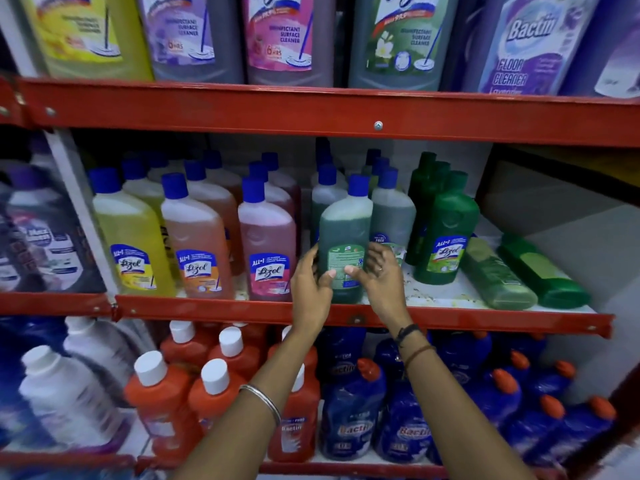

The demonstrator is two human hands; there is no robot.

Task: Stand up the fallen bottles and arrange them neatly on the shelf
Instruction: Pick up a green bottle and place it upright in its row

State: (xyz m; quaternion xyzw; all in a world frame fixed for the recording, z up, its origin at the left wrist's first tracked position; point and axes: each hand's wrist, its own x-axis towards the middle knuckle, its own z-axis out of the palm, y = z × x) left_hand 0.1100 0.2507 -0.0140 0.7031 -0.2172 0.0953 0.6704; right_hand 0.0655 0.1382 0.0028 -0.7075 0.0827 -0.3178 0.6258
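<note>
So the dark green bottle (343, 237) with the blue cap stands upright at the front edge of the middle shelf (450, 292), its back label facing out, and both hands are on it: left hand (310, 289) wrapped around its left side, right hand (379, 275) around its right, thumbs pressed on the label. Two green bottles (497, 275) and (542, 277) lie flat on their sides toward the shelf's right end, side by side. An upright green Lizol bottle (445, 233) stands between them and the held one. Yellow (130, 233), orange (197, 240) and pink (266, 244) bottles line the front edge to the left.
</note>
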